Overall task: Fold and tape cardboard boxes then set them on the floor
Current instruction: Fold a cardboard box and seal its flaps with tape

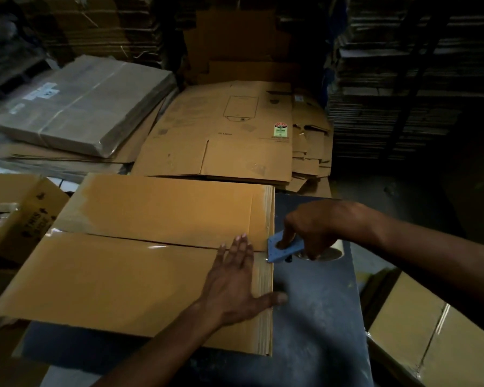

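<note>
The cardboard box [140, 255] is brown and lies with its two closed flaps facing up. The seam between the flaps runs left to right and ends under the fingertips [242, 241] of the left hand. The blue tape dispenser [284, 248], under the right fingers [288, 236], touches the box's right edge just beside that seam.

Left hand [235, 286] flat on folded box [140, 247], right hand [316, 230] gripping blue tape dispenser [284, 247] at seam's end, dark table [319, 317]

Matt brown cardboard box [140, 247]; glossy tape [151, 245]; blue plastic dispenser [284, 248].
</note>
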